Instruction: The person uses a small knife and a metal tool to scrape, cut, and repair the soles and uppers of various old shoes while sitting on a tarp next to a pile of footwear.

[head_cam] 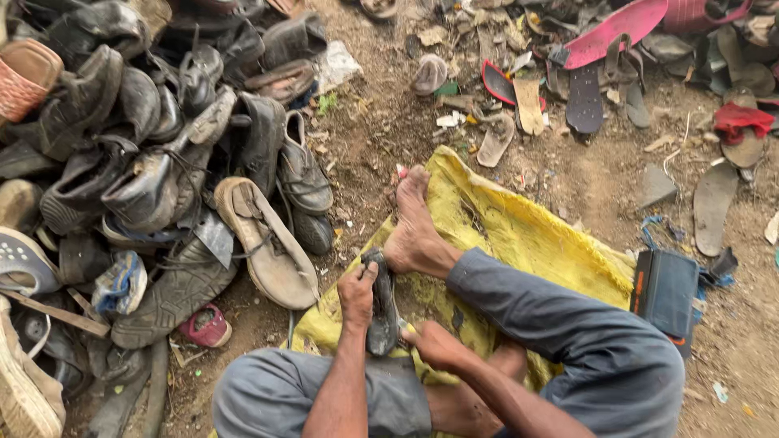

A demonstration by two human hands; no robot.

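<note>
Between the knees, a dark worn shoe sole [381, 304] is held upright on a yellow woven sack [519, 235]. The left hand [357, 294] is closed round its upper edge, apparently to steady it. The right hand [434, 342] is pressed to its lower side with fingers curled; whether a tool is pinched cannot be told. One bare foot [412, 227] rests just beside the sole, seemingly as a brace. A tan sandal [268, 243] lies near, at the foot of a heap of old shoes [138, 146]. A black box [665, 292] sits at the sack's edge. Farther off, a pink sole [608, 32] and loose insoles are scattered over dirt ground [373, 122].
</note>
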